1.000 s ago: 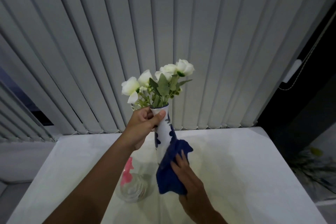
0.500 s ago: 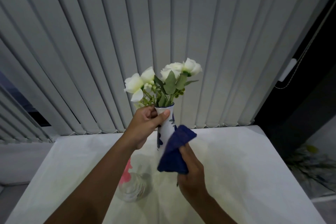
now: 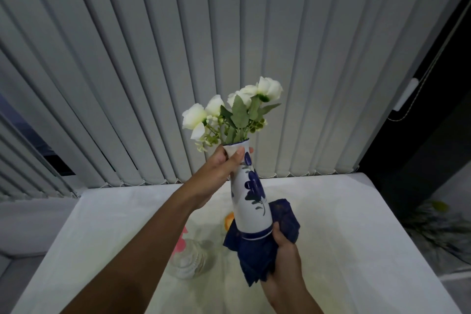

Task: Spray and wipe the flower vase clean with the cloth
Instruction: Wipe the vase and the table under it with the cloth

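Observation:
A tall white vase with a blue flower pattern holds white flowers and is lifted off the table, tilted slightly. My left hand grips its neck just under the rim. My right hand holds a dark blue cloth wrapped around the vase's base from below. A clear spray bottle with a pink trigger lies on the table below my left forearm, partly hidden by it.
The white table runs to an edge on the right. Grey vertical blinds hang right behind it. A small orange object shows behind the vase base. A dark gap and a plant are at the far right.
The right hand slid the cloth from the vase's mid body down to its base. The vase's blue pattern is now uncovered. The left hand kept its grip on the neck.

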Demonstrator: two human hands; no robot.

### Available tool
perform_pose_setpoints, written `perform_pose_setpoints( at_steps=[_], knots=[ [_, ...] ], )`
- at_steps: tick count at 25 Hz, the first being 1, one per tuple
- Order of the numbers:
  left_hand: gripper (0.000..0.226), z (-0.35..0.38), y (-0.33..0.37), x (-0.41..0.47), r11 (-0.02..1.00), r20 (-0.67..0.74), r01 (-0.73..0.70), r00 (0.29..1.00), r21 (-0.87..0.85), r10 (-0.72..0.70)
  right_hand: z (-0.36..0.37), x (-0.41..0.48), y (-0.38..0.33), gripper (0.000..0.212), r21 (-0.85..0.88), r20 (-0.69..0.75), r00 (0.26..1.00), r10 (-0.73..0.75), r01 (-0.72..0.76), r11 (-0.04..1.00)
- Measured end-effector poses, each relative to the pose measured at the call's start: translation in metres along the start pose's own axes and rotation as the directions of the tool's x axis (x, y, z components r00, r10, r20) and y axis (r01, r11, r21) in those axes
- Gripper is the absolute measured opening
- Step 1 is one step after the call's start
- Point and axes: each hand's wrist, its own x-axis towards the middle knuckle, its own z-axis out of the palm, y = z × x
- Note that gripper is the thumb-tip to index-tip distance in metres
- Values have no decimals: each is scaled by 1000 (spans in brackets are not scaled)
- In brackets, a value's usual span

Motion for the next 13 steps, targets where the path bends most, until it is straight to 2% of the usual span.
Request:
perform_pose_setpoints(
  at_steps=[2, 5, 7, 9, 11, 13],
  knots=[
    [57, 7, 1, 4, 996, -87, 55, 995, 66, -49, 1, -3, 9, 22, -58, -55, 995, -85, 81, 995],
    [32, 6, 4, 8, 997, -229, 54, 973, 48, -42, -2, -3, 16, 15, -181, -122, 974, -191, 167, 969],
    [18, -3, 10, 7, 998, -242, 36, 970, 49, -23, -2, -2, 8, 10, -272, -143, 966, -215, 171, 947],
    [16, -14, 12, 4, 999, -204, 18, 979, 29, -12, 0, 2, -11, 10, -338, -169, 946, -276, 208, 918],
    [22, -22, 13, -1, 1000, -135, 3, 991, 3, -2, 8, 3, -37, 13, -432, -108, 901, -420, 338, 836],
    [25, -25, 12, -5, 1000, -73, 2, 997, -12, -3, 27, 2, -61, 16, -541, 77, 826, -558, 504, 673]
  ],
)
